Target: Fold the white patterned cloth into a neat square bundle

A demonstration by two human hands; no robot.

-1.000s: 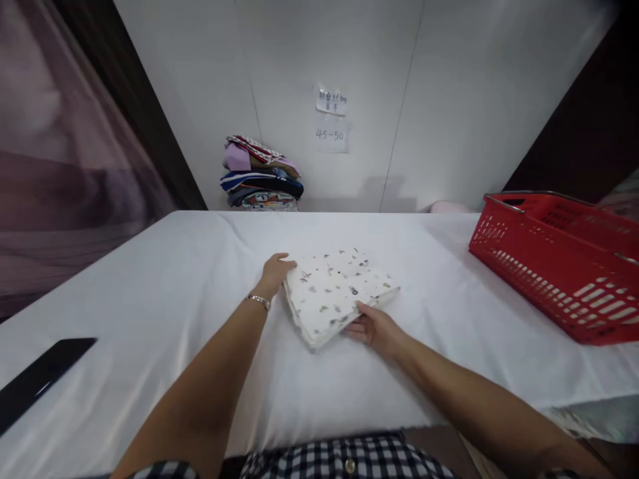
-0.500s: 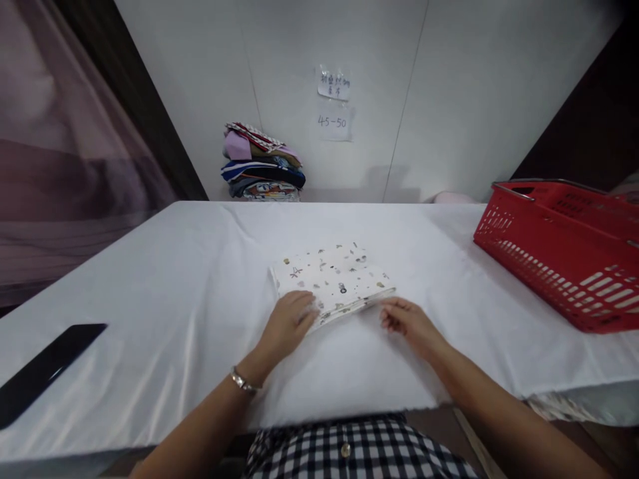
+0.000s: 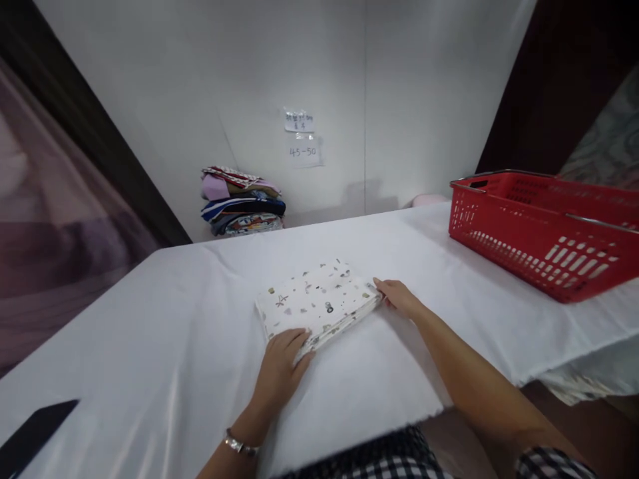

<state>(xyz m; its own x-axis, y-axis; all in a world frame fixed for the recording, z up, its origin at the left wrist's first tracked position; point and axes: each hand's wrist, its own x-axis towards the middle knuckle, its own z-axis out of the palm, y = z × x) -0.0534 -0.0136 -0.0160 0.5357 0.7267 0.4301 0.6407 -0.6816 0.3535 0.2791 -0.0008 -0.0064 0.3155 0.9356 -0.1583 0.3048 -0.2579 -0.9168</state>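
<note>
A folded white cloth (image 3: 314,299) with small scattered prints lies on the white-covered table, its layered edge facing me. My left hand (image 3: 282,366) is at its near left corner, fingers on top and thumb against the layered edge, gripping it. At the right corner, my right hand (image 3: 397,297) pinches the cloth between thumb and fingers. The cloth's underside is hidden.
A red plastic basket (image 3: 529,233) stands on the table (image 3: 210,346) at the right. Folded fabrics (image 3: 243,203) are stacked by the back wall. A flat black object (image 3: 37,436) lies at the left front edge. Paper signs (image 3: 302,152) hang on the wall.
My right hand has moved onto the right corner of the cloth and closed on it. My left hand stays at the near left corner. The camera view has turned and tilted.
</note>
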